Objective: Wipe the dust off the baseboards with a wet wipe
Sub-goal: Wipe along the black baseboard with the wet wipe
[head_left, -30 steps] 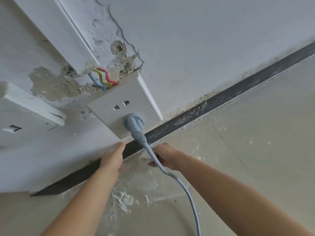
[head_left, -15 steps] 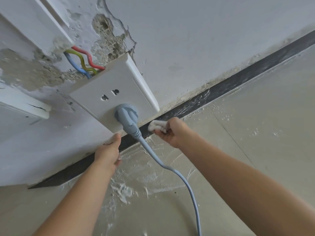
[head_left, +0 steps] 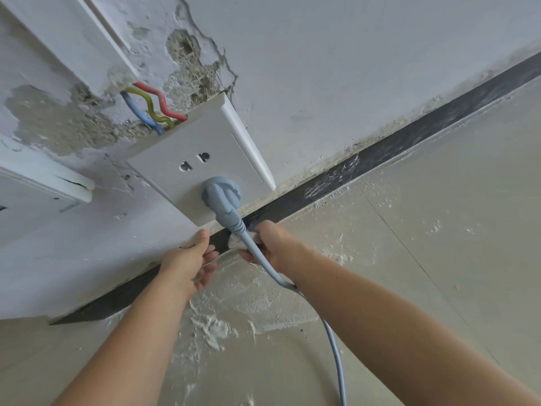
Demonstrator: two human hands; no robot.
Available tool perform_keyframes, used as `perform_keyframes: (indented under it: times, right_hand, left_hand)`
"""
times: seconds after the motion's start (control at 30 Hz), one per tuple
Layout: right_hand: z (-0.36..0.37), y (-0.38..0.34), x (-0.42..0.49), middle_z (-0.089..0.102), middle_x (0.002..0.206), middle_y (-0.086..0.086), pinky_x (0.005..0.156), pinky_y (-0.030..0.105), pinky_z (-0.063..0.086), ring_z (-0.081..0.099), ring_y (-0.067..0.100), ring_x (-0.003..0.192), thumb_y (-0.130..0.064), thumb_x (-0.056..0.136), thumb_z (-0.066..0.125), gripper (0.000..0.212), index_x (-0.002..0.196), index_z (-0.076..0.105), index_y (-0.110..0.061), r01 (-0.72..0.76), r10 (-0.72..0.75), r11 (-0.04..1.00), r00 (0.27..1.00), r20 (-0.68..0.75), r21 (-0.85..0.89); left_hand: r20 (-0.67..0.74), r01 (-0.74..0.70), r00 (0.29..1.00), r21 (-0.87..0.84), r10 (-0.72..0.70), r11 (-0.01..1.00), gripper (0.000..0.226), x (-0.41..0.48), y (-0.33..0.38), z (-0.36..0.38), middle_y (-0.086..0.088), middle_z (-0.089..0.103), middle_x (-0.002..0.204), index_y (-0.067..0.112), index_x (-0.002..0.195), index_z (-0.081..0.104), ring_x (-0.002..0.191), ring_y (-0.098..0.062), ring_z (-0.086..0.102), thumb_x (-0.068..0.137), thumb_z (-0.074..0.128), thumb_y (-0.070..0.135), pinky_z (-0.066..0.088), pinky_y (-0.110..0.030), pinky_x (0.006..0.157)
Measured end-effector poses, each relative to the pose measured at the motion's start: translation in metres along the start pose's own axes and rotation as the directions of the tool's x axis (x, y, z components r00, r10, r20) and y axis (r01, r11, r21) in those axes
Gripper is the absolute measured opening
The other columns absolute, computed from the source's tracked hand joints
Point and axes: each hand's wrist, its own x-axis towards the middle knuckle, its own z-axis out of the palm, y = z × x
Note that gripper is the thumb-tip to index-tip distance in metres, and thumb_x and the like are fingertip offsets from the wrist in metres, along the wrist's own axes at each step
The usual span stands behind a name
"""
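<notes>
Right hand closed around wet wipe, pressed on dark baseboard beside blue cord. Left hand loosely open, empty, thumb at wall's lower edge.

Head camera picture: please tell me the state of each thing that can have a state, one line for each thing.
Plug: pushed into the socket.
Socket: hanging loose from the wall, upper holes free.
Wires: exposed above the socket.
Baseboard: dusty, white smears.
Wet wipe: bunched, pressed on the baseboard.
Right hand: closed on the wet wipe.
Left hand: empty, thumb at the wall.
</notes>
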Motion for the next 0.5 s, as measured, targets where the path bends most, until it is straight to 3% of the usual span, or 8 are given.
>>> perform_keyframes:
  times: [0.07, 0.17, 0.27, 0.37, 0.43, 0.5]
  right_hand:
    - [-0.001, -0.002, -0.004, 0.065, 0.070, 0.016, 0.049, 0.025, 0.054, 0.054, 0.018, 0.052, 0.001, 0.091, 0.034, 0.023, 0.094, 0.056, 0.007, 0.021, -0.023, 0.997, 0.999, 0.029, 0.073]
    - [-0.019, -0.017, -0.019, 0.071, 0.077, 0.018, 0.065, 0.022, 0.056, 0.059, 0.016, 0.058, 0.009, 0.088, 0.031, 0.021, 0.083, 0.051, 0.006, 0.103, -0.109, 0.981, 0.994, 0.029, 0.166]
    - [-0.041, -0.034, -0.036, 0.068, 0.083, 0.022, 0.048, 0.016, 0.052, 0.057, 0.015, 0.052, 0.010, 0.087, 0.031, 0.025, 0.086, 0.056, 0.011, 0.182, -0.184, 0.940, 0.983, -0.023, 0.290]
    - [-0.064, -0.039, -0.037, 0.061, 0.080, 0.018, 0.043, 0.019, 0.051, 0.057, 0.017, 0.057, 0.005, 0.087, 0.034, 0.025, 0.086, 0.059, 0.006, 0.295, -0.225, 0.847, 0.953, -0.204, 0.443]
    - [-0.071, -0.034, -0.034, 0.057, 0.074, 0.013, 0.046, 0.021, 0.052, 0.054, 0.017, 0.057, 0.000, 0.088, 0.036, 0.022, 0.087, 0.058, 0.003, 0.294, -0.227, 0.881, 0.950, -0.213, 0.371]
    - [-0.064, -0.021, -0.026, 0.054, 0.068, 0.009, 0.051, 0.023, 0.052, 0.051, 0.015, 0.055, 0.000, 0.088, 0.035, 0.021, 0.091, 0.056, 0.002, 0.169, -0.158, 0.975, 0.984, -0.086, 0.145]
  left_hand:
    - [0.003, -0.009, 1.000, 0.017, 0.009, 1.000, 0.030, 0.001, 0.000, -0.001, 0.002, 0.062, 0.075, 0.014, 0.079, 0.060, 0.063, -0.012, 0.055, 0.090, 0.056, 0.041, 0.041, -0.026, 0.057]
    - [0.000, -0.022, 1.000, 0.030, 0.022, 0.999, 0.032, 0.001, 0.001, -0.002, 0.002, 0.061, 0.073, 0.013, 0.077, 0.060, 0.061, -0.013, 0.054, 0.090, 0.056, 0.042, 0.039, -0.025, 0.055]
    - [-0.011, -0.028, 1.000, 0.032, 0.028, 0.999, 0.033, 0.001, 0.002, -0.001, 0.002, 0.062, 0.072, 0.013, 0.079, 0.061, 0.060, -0.012, 0.054, 0.090, 0.056, 0.044, 0.039, -0.024, 0.054]
    - [-0.036, -0.048, 0.998, 0.020, 0.049, 0.999, 0.034, 0.000, -0.001, 0.001, 0.001, 0.061, 0.072, 0.012, 0.080, 0.061, 0.060, -0.012, 0.056, 0.090, 0.056, 0.045, 0.041, -0.024, 0.053]
    - [-0.050, -0.058, 0.997, 0.014, 0.058, 0.998, 0.034, 0.000, -0.002, 0.002, 0.000, 0.061, 0.072, 0.011, 0.081, 0.061, 0.060, -0.013, 0.058, 0.089, 0.057, 0.044, 0.043, -0.025, 0.053]
    - [-0.046, -0.059, 0.997, 0.025, 0.060, 0.998, 0.034, -0.001, -0.002, 0.000, 0.000, 0.061, 0.072, 0.011, 0.082, 0.061, 0.061, -0.013, 0.058, 0.089, 0.058, 0.044, 0.043, -0.025, 0.053]
